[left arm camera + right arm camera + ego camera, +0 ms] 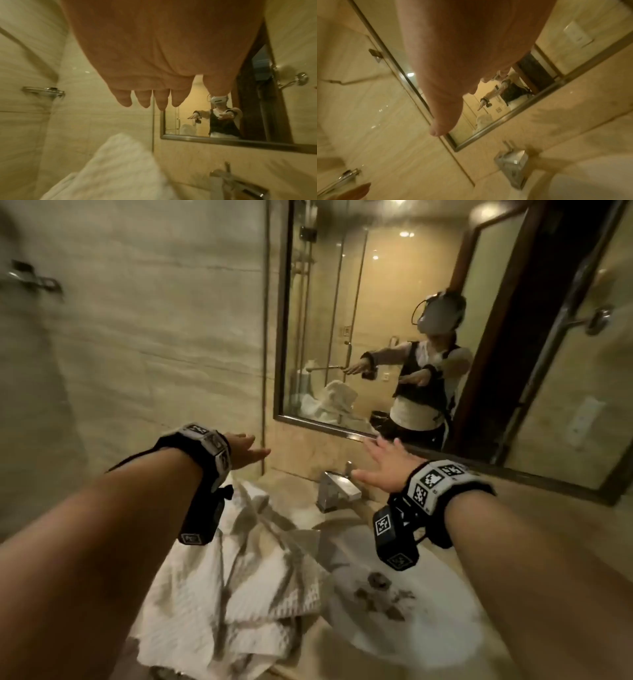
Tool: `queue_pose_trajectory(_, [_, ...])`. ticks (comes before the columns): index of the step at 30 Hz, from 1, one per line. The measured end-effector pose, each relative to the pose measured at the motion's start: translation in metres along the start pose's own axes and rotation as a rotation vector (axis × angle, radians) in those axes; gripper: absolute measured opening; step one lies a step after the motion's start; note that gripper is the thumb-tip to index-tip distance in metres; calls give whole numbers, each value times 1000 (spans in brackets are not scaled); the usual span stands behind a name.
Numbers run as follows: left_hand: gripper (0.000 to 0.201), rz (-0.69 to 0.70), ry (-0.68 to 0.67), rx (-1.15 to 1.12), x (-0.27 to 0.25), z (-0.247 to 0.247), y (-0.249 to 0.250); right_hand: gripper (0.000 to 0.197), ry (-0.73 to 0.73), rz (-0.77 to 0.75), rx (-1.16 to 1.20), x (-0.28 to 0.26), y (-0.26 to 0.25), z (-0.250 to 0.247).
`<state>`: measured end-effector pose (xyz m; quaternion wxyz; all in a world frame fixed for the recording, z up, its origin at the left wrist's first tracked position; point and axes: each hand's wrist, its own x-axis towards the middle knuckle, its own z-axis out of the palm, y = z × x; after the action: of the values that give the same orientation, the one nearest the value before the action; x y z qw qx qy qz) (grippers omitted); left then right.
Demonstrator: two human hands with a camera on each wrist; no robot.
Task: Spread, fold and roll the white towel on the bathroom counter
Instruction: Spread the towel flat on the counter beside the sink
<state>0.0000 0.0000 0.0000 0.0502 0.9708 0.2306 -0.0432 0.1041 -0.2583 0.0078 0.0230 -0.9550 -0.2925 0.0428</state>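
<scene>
A crumpled white towel (246,570) lies heaped on the counter left of the sink, one edge hanging over the basin rim. It also fills the bottom of the left wrist view as a white towel (113,173). My left hand (245,451) is stretched forward above the towel's far end, fingers straight, holding nothing; its fingers (144,100) point at the wall. My right hand (383,465) hovers flat over the tap, fingers spread and empty. In the right wrist view only the right hand's thumb (441,125) shows clearly.
A white sink (411,621) with dark debris in it sits at the right. A chrome tap (337,487) stands behind it. A framed mirror (376,320) hangs on the back wall. A tiled wall with a metal shelf (44,92) closes the left side.
</scene>
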Motion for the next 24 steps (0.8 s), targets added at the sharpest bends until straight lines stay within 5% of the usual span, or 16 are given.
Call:
queue_pose_trajectory(4, [65,-10,-52,-78,-8,35,-67,88,-140,-50,57,20,-63,51])
queue_pose_trajectory(11, [105,143,-5,29,14,66,-135,107,-324,-27,326,40,-175,127])
queue_pose_trajectory(15, [86,133,97,54,24,69,-147,121,-303,19,360,53,-201,159])
queue_pose_trajectory(19, [47,155,124,-118,21,67,-146,96,-109,118,328,54,-208,161])
queue_pose_trajectory(24, [31,183,185,-344,12,40,-130,49,-36,101,478,44,-220,140])
